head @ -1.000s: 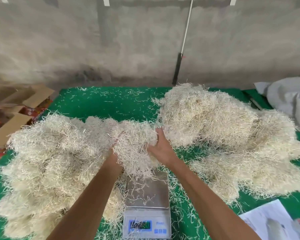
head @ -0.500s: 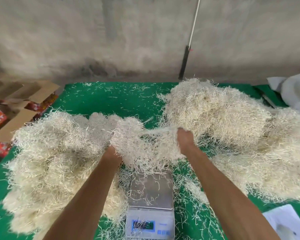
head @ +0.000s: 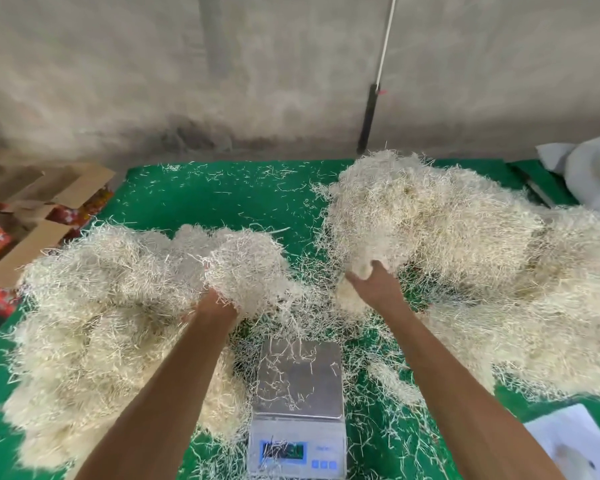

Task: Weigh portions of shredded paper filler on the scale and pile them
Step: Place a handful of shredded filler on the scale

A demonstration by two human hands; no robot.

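A silver digital scale (head: 298,403) sits on the green table near the front edge; only a few loose shreds lie on its steel pan. Beyond the scale, my left hand (head: 215,304) grips a large clump of cream shredded paper (head: 246,268) raised beside the left pile (head: 94,323). My right hand (head: 371,284) holds a small tuft of shreds (head: 361,270) at the near edge of the big right pile (head: 465,251). My fingers are mostly buried in paper.
The green table top (head: 222,195) is littered with stray shreds. Open cardboard boxes (head: 45,202) stand off the left edge. White paper (head: 575,445) lies at the front right, grey cloth (head: 593,171) at the back right. A pole (head: 378,81) leans against the concrete wall.
The single clump held by both hands over the scale has been pulled apart. My left hand keeps the larger part; my right hand has moved right to the right pile with a small tuft.
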